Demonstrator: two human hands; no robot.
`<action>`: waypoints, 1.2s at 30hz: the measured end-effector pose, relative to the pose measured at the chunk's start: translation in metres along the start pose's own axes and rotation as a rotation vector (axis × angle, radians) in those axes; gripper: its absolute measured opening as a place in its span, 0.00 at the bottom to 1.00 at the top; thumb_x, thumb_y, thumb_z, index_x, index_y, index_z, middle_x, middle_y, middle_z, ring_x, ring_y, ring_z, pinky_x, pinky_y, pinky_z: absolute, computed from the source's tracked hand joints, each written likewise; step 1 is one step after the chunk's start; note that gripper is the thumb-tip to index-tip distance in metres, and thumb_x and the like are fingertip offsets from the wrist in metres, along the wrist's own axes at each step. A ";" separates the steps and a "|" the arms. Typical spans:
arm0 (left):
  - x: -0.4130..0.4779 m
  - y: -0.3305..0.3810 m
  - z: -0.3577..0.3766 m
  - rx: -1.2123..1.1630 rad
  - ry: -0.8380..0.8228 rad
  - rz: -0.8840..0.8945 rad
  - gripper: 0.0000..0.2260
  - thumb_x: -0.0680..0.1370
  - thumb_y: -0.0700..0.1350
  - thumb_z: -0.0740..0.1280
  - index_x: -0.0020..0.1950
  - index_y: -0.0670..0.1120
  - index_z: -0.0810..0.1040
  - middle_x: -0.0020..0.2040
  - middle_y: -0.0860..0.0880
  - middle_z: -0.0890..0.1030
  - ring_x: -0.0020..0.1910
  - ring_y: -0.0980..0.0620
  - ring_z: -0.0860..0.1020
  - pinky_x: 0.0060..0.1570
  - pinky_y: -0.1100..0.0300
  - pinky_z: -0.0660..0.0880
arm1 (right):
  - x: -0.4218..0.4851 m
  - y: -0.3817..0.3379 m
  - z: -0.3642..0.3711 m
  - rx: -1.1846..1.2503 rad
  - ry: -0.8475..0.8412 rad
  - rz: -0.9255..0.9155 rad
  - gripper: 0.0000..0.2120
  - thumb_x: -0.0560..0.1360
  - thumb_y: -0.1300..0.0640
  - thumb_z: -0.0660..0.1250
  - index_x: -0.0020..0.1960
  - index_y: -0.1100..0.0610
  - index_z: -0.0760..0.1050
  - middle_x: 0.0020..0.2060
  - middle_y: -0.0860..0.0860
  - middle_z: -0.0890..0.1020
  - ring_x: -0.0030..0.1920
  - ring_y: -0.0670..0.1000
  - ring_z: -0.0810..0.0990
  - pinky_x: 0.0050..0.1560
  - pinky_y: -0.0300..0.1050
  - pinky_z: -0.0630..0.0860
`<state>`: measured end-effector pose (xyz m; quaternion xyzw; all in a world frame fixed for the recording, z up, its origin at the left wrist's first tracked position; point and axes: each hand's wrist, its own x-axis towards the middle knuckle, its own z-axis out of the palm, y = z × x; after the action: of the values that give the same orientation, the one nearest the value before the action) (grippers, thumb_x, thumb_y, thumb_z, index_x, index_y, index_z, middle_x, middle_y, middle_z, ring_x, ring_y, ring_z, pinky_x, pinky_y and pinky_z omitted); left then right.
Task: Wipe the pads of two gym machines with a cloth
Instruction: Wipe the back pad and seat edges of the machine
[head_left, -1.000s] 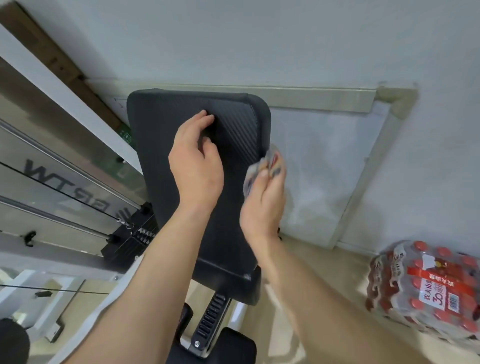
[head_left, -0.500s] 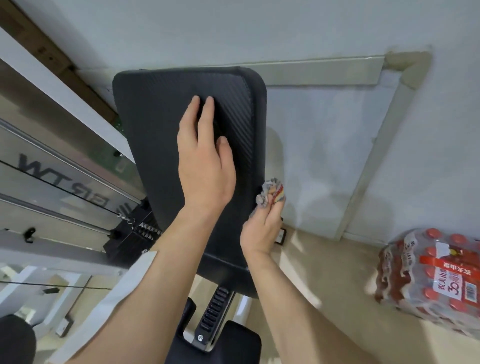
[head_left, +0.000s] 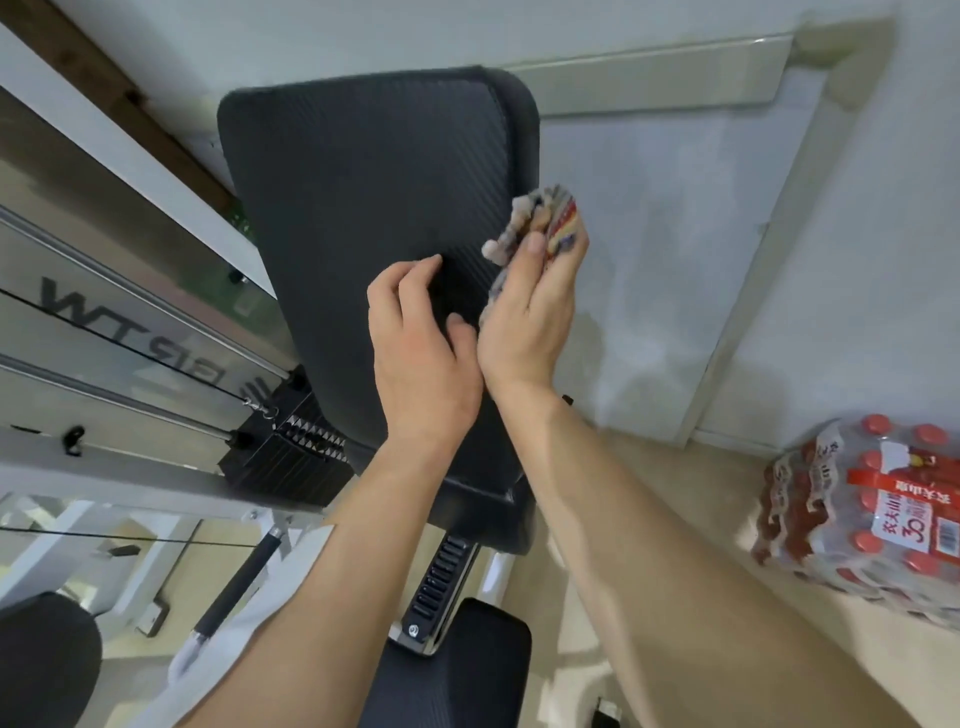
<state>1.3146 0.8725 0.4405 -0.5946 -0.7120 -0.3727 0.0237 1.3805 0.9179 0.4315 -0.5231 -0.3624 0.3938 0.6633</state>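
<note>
Bottle pack (head_left: 878, 514) cut by right edge, cloth (head_left: 540, 228) partly behind right hand (head_left: 524, 317)

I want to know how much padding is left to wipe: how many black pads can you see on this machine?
2. The large back pad stands upright ahead, under both hands; the seat pad sits below it at the bottom of the view. A dark shape at bottom left may be another.

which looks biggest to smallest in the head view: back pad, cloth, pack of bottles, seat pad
1. back pad
2. pack of bottles and seat pad: both cut off by the frame, unsure
3. cloth, bunched in the right hand
</note>
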 end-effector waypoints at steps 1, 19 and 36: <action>-0.010 -0.008 0.004 0.006 -0.020 0.010 0.24 0.74 0.35 0.63 0.70 0.48 0.70 0.67 0.51 0.67 0.64 0.52 0.72 0.60 0.60 0.74 | -0.016 0.029 -0.007 -0.004 -0.003 0.049 0.20 0.83 0.51 0.53 0.71 0.59 0.66 0.60 0.56 0.79 0.57 0.51 0.79 0.55 0.39 0.74; -0.046 -0.047 -0.002 -0.006 -0.183 -0.120 0.23 0.74 0.34 0.62 0.65 0.54 0.71 0.62 0.54 0.68 0.51 0.56 0.74 0.47 0.60 0.73 | -0.037 0.031 -0.004 0.015 0.060 0.314 0.15 0.83 0.49 0.52 0.67 0.45 0.67 0.56 0.51 0.81 0.50 0.50 0.80 0.50 0.46 0.77; 0.135 0.011 -0.064 -0.097 0.022 -0.339 0.21 0.75 0.37 0.63 0.68 0.48 0.72 0.67 0.49 0.71 0.65 0.48 0.71 0.59 0.59 0.68 | 0.108 -0.132 0.046 -1.084 -0.592 -0.673 0.15 0.82 0.47 0.54 0.62 0.54 0.71 0.52 0.57 0.80 0.49 0.63 0.80 0.42 0.52 0.72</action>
<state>1.2591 0.9488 0.5564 -0.4623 -0.7831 -0.4116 -0.0606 1.4042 1.0151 0.5774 -0.5102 -0.8151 0.0567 0.2684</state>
